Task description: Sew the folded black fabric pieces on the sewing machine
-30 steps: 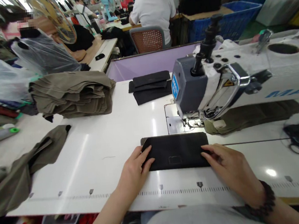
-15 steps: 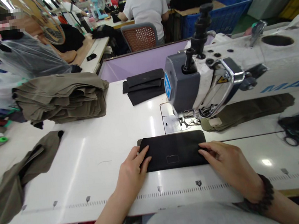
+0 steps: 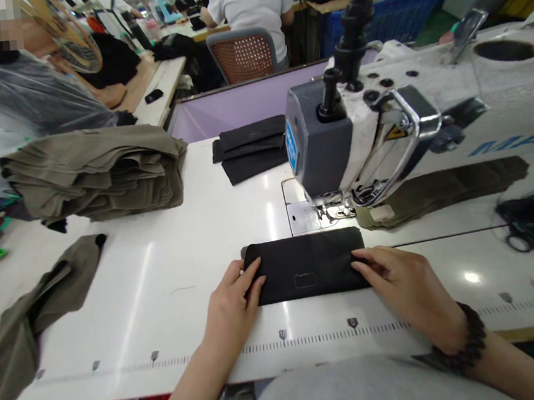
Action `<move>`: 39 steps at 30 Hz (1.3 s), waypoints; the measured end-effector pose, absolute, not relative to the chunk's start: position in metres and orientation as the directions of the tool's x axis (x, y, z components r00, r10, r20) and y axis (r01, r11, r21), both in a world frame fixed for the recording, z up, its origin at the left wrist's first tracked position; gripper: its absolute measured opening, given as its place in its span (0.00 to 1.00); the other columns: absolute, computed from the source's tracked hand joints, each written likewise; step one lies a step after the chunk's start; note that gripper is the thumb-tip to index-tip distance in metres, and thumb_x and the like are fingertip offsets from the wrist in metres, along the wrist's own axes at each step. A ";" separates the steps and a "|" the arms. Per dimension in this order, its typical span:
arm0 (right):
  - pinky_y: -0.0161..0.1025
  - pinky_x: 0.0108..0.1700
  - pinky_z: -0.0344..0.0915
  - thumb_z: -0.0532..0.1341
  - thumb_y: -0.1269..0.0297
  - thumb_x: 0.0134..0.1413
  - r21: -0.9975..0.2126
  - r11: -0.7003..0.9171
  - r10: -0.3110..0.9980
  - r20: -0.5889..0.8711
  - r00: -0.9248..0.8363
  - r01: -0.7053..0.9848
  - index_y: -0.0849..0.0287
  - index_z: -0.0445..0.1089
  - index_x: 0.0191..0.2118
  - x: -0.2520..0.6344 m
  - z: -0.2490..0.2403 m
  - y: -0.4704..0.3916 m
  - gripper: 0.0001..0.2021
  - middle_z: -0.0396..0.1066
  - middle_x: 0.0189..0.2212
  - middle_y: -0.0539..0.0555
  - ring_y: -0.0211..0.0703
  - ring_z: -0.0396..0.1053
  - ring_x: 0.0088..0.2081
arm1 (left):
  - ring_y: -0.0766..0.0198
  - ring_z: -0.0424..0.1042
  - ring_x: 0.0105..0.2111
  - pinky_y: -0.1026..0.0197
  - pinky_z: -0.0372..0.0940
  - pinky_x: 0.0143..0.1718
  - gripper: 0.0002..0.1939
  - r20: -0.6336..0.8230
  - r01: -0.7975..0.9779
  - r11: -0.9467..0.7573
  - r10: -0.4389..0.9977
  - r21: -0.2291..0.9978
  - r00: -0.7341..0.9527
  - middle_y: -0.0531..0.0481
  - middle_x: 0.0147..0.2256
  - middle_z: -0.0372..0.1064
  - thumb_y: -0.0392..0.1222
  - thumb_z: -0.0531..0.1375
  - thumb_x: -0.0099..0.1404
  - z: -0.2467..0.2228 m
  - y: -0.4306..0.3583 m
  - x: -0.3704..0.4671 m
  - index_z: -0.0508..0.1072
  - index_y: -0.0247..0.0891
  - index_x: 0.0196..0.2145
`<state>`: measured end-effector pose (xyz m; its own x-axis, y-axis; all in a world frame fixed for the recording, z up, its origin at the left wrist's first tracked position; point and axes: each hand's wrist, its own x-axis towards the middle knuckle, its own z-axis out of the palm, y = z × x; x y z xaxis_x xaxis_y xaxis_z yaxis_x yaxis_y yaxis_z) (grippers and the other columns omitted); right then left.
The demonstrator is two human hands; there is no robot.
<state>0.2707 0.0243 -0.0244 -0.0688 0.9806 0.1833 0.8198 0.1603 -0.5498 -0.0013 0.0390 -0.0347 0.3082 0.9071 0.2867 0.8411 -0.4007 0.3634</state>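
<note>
A folded black fabric piece (image 3: 308,256) lies flat on the white machine table, a small rectangle outlined near its lower edge. Its left end is pinched between the thumb and fingers of my left hand (image 3: 232,302). At the opposite end, the thumb and fingertips of my right hand (image 3: 402,281) grip the edge. Just beyond the fabric is the sewing machine's presser foot (image 3: 337,210), with the machine head (image 3: 321,143) above it. The fabric lies in front of the foot, not under it.
Behind the needle area lie several folded black pieces (image 3: 252,147). A tall stack of olive cloth (image 3: 97,173) stands at left, with loose olive fabric (image 3: 61,291) nearer. Olive strips (image 3: 452,190) lie beneath the machine arm. Scissors (image 3: 519,240) rest at right. A person (image 3: 250,11) sits ahead.
The camera view has shifted slightly, so the scene sits a little higher and further left. Both hands keep hold of the black fabric piece, which has hardly moved on the table.
</note>
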 end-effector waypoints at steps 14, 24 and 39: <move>0.34 0.29 0.65 0.54 0.65 0.52 -0.535 0.153 0.981 0.183 -0.063 0.831 0.60 0.72 0.34 0.268 -0.022 0.027 0.10 0.73 0.25 0.50 0.37 0.69 0.25 | 0.65 0.69 0.30 0.64 0.68 0.30 0.16 0.282 0.837 -0.406 0.906 0.366 0.317 0.45 0.34 0.65 0.42 0.50 0.66 -0.034 0.043 -0.002 0.71 0.31 0.45; 0.36 0.28 0.66 0.54 0.64 0.51 -0.552 0.124 0.987 0.152 -0.047 0.825 0.60 0.73 0.33 0.268 -0.024 0.029 0.11 0.74 0.25 0.51 0.39 0.70 0.25 | 0.63 0.69 0.31 0.63 0.68 0.31 0.15 0.259 0.808 -0.399 0.914 0.434 0.312 0.45 0.34 0.64 0.40 0.50 0.65 -0.035 0.044 -0.003 0.71 0.31 0.45; 0.39 0.28 0.67 0.53 0.52 0.48 -0.570 0.071 0.995 0.100 -0.016 0.818 0.56 0.74 0.32 0.275 -0.034 0.029 0.17 0.74 0.25 0.50 0.43 0.71 0.26 | 0.65 0.68 0.30 0.61 0.68 0.33 0.12 0.150 0.832 -0.228 0.973 0.505 0.176 0.48 0.31 0.64 0.34 0.54 0.61 -0.027 0.040 0.004 0.73 0.34 0.41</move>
<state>0.2752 0.0287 -0.0341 -0.0159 0.9948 0.1005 0.8184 0.0707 -0.5702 0.0036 0.0401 -0.0272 0.1759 0.9729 0.1502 0.8321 -0.2284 0.5054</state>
